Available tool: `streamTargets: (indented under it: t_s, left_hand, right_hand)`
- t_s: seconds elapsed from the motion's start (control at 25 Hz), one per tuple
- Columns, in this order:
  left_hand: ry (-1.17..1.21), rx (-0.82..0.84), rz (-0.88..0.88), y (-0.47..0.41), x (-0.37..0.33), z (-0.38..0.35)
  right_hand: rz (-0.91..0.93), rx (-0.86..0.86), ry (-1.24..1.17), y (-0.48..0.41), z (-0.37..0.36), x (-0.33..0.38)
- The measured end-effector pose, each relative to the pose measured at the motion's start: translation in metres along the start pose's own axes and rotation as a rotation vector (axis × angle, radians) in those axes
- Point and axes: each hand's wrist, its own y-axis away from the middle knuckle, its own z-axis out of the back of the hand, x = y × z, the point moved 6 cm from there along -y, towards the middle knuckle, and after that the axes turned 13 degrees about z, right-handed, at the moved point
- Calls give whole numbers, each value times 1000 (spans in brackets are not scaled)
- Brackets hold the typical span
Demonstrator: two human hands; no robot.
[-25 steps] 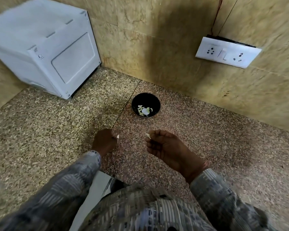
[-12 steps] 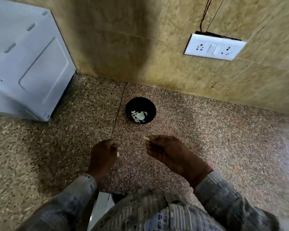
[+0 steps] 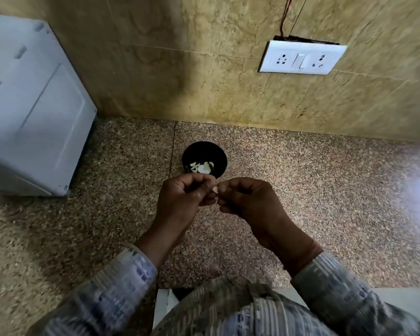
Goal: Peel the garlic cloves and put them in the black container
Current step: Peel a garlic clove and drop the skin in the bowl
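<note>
Fingers (image 3: 200, 189): left hand (image 3: 182, 200) and right hand (image 3: 247, 202) together pinched a garlic clove (image 3: 215, 190).
Black container (image 3: 204, 151): at 12 o'clock beyond them, on the surface (image 3: 301, 190).

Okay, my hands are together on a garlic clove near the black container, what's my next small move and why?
Probably peel the skin away now: the left hand and right hand both pinch the small pale clove, and the black container sits just beyond them.

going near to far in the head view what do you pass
patterned grey shirt sleeves → left hand and right hand, pinching a small pale garlic clove between them → round black container with pale garlic pieces → white rectangular wall socket plate
</note>
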Motion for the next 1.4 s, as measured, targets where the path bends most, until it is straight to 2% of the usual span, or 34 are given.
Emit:
streamTargets:
  t_s: [0.08, 0.16, 0.24, 0.36, 0.4, 0.44, 0.48, 0.56, 0.6, 0.64, 0.68, 0.72, 0.76, 0.8, 0.84, 0.88, 0.92, 0.96, 1.0, 1.04, 1.08, 1.12, 1.16, 1.2, 1.24, 1.28, 1.32, 1.36, 1.4]
  left_hand:
    - [68, 31, 64, 3, -1, -2]
    - [-23, 49, 26, 4, -7, -3]
    - [-17, 88, 96, 1, -8, -3]
    - [403, 290, 490, 5, 3, -17]
    - [440, 293, 516, 5, 2, -19]
    - [347, 249, 408, 3, 0, -16]
    - [121, 144, 156, 0, -7, -8]
    - [-497, -95, -571, 14, -37, -5]
    - [-699, -102, -838, 22, -42, -11]
    - [-775, -85, -954, 25, -42, -14]
    - [-724, -68, -903, 22, -43, -13]
    - [-523, -35, -676, 11, -43, -8]
    - [-210, 41, -293, -1, -38, -5]
    - [136, 231, 119, -5, -24, -14]
    - [328, 329, 320, -2, -19, -21]
    - [309, 305, 322, -2, -19, -21]
    - [117, 208, 119, -5, -27, -16]
    - [-199, 11, -228, 1, -44, -9]
    - [-494, -94, -599, 15, -59, -12]
    - [-686, -115, -848, 22, -61, -20]
    - [-700, -85, -889, 22, -57, -23]
    - [-474, 3, -672, 8, -48, -22]
    - [-168, 48, -306, -5, -37, -18]
    - [193, 202, 134, -10, -19, -29]
    - [377, 287, 365, -6, -9, -38]
    - [355, 288, 389, -5, -5, -40]
    - [147, 209, 202, -11, -7, -35]
    - [-157, 62, -147, -8, -22, -27]
    - [-488, -30, -558, 0, -32, -25]
  right_hand:
    - [36, -8, -22, 0, -4, 4]
    - [52, -25, -12, 0, -5, 5]
    - [163, -21, 137, -1, -4, 13]
    - [714, 60, 641, 0, -4, 49]
    - [838, 90, 721, 2, -7, 56]
    - [835, 89, 721, 3, -7, 55]
    - [676, 59, 604, 0, -3, 50]
    - [102, 2, 46, -1, -4, 26]
    - [-154, -5, -259, 5, -11, 15]
    - [-271, -35, -443, 7, -14, 10]
    - [-271, -55, -461, 6, -14, 9]
    - [-117, -50, -321, 1, -10, 16]
    - [152, -75, -37, -2, -2, 31]
    - [451, -60, 300, 0, 0, 51]
    - [676, -15, 536, 3, -2, 62]
    - [730, -2, 605, 4, -1, 62]
    - [613, -12, 451, -2, 2, 53]
    - [346, -43, 194, -7, 5, 38]
    - [-11, -12, -232, -5, -5, 21]
    - [-224, -29, -529, 0, -13, 12]
    - [-278, -66, -558, 0, -12, 7]
    - [-135, -71, -371, -5, -3, 8]
    - [124, -105, -61, -8, 7, 23]
    - [422, -99, 274, -6, 13, 41]
    - [606, -52, 472, -3, 13, 51]
    - [606, -32, 513, -3, 14, 46]
    - [429, -53, 273, -8, 20, 30]
    - [167, -102, 19, -8, 20, 13]
    - [-178, -91, -388, -2, 7, -4]
